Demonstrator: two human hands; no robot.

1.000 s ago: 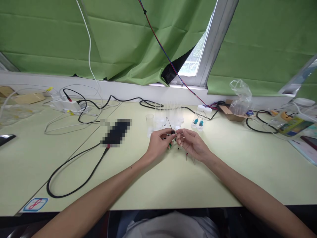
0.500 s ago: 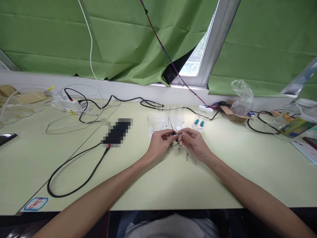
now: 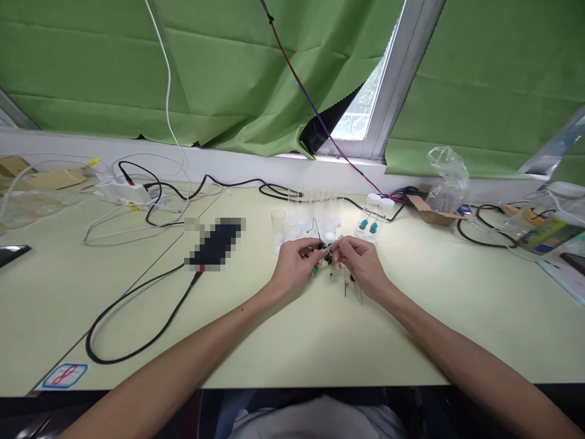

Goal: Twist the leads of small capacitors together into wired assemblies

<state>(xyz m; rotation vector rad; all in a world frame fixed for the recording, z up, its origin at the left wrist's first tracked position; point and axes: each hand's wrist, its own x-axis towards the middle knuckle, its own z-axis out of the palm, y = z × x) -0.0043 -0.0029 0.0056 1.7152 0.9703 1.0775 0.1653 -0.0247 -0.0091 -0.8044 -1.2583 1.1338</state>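
My left hand [image 3: 295,267] is closed in a pinch on a small black piece with a thin bent wire [image 3: 315,224] rising from it. Facing it, my right hand [image 3: 363,261] pinches a small blue piece [image 3: 330,246], with the fingertips of both hands almost meeting. Beneath the fingers lie small dark parts, a green bit [image 3: 315,269] and thin wires [image 3: 345,286], partly hidden by the hands. Just behind stand several clear tubes [image 3: 315,206] and a separate clear tube [image 3: 278,233] on the left.
Two clear vials with white caps [image 3: 373,199] hold blue-green pieces [image 3: 364,225] on wires. A dark blurred device [image 3: 214,244] with a black cable [image 3: 91,335] lies left. Back right are an open cardboard box [image 3: 434,211] and a plastic bag [image 3: 450,174]; a power strip [image 3: 121,192] sits back left.
The blue piece at my right fingertips shows more clearly now, and the right fingers have shifted slightly. My left hand stays almost in place.
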